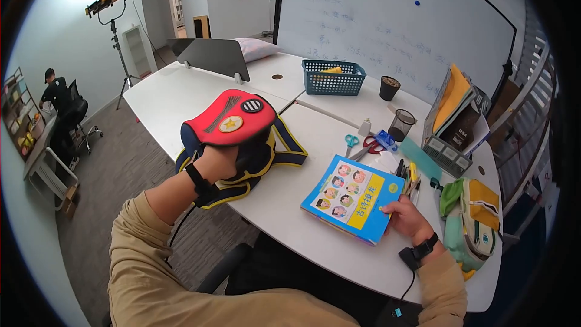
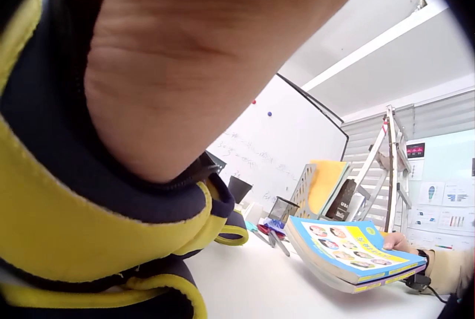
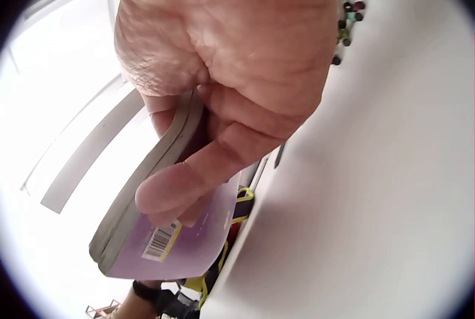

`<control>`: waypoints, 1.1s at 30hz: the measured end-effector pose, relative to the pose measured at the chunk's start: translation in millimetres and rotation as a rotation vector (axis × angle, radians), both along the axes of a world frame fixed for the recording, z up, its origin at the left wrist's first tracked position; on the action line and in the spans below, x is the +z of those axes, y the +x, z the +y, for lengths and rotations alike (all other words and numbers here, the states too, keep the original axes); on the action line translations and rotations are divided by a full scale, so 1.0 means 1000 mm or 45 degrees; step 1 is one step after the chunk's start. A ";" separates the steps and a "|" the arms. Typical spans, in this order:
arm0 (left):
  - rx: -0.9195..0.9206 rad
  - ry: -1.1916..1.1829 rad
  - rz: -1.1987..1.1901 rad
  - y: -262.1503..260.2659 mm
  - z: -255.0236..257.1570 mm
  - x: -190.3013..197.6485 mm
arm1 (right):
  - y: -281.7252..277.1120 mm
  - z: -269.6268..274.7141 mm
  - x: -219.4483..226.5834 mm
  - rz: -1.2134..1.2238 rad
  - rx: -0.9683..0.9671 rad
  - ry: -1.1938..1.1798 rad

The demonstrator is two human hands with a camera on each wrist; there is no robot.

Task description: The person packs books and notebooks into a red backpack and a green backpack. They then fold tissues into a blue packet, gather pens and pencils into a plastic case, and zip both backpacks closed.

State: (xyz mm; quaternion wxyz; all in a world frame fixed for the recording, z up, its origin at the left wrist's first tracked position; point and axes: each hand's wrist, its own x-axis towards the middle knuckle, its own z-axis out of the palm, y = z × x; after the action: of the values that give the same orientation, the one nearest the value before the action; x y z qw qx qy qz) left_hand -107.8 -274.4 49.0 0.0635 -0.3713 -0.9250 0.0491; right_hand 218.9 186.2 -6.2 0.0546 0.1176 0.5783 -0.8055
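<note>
A dark blue backpack [image 1: 227, 112] with yellow trim and a red flap bearing a star badge stands on the left of the table. My left hand [image 1: 223, 160] reaches into it under the flap; its fingers are hidden inside. In the left wrist view, the heel of the left hand [image 2: 171, 89] shows against the bag's opening. My right hand [image 1: 410, 221] grips a small stack of books [image 1: 345, 191] by its right edge, thumb on the blue cover with cartoon faces. Beneath, in the right wrist view, fingers press a purple back cover [image 3: 197, 248] with a barcode.
Behind the books lie teal scissors [image 1: 351, 143], red-handled scissors [image 1: 371, 143] and several pens. A mesh pen cup [image 1: 401, 125], a plant pot [image 1: 389, 88] and a teal basket [image 1: 334, 83] stand farther back. A file holder [image 1: 448, 152] and a green-yellow bag [image 1: 475, 224] are at right.
</note>
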 end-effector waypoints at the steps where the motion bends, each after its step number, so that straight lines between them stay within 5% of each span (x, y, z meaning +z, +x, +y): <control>1: -0.085 0.114 0.032 -0.002 -0.004 -0.003 | -0.001 -0.003 0.006 0.011 0.007 -0.010; 9: -0.429 0.462 0.197 -0.004 -0.017 0.001 | -0.029 -0.056 0.086 0.047 0.050 -0.026; 12: -0.078 0.477 0.024 0.008 -0.021 0.035 | -0.052 -0.074 0.099 0.028 0.126 -0.117; 15: 0.112 0.611 -0.090 -0.010 -0.030 0.035 | -0.080 -0.105 0.095 -0.005 0.122 -0.201; 19: -0.182 0.982 0.008 0.003 -0.036 0.041 | -0.130 -0.136 0.085 -0.038 0.239 -0.246; 25: -0.068 1.065 -0.410 0.023 -0.028 0.074 | -0.203 -0.191 0.059 -0.091 0.280 -0.411; 33: -0.109 1.088 -0.500 0.030 -0.024 0.071 | -0.260 -0.198 0.047 -0.059 0.343 -0.421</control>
State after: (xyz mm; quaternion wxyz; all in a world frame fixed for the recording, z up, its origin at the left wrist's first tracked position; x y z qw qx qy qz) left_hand -77.4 -298.6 120.5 0.0367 -0.3519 -0.8407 -0.4099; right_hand -41.2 -11.8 40.4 0.1938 0.0471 0.4475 -0.8718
